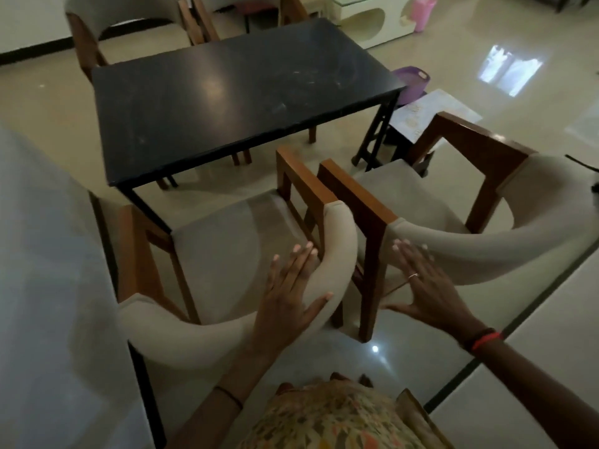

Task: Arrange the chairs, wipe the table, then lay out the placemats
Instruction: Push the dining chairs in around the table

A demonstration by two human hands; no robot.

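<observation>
**Two chairs, two flat palms, and not much room between them**

The left hand (pixel 291 293) lies open on the padded back of the left chair (pixel 223 338), fingers straight and thumb spread, holding nothing. The right hand (pixel 424 286) does the same on the right chair (pixel 486 251): it is pressing, not gripping. Between the two hands the chairs' wooden arms stand just beside each other, nearly touching.

That gap is my first worry. If both are pushed at once, the inner arms could knock or scrape together. With palms only, neither chair can be steered, so on this shiny floor (pixel 421 361) one may swivel off line.

Ahead of the left hand, the table (pixel 243 102) has its near corner and leg over that chair's seat. A straight shove could drive the chair's arm into the edge.

Well beyond the right hand, past the table's end, lie the placemats (pixel 434 108). I think they are on the floor, though they may rest on something low. A right chair sent wide could run onto them.
</observation>
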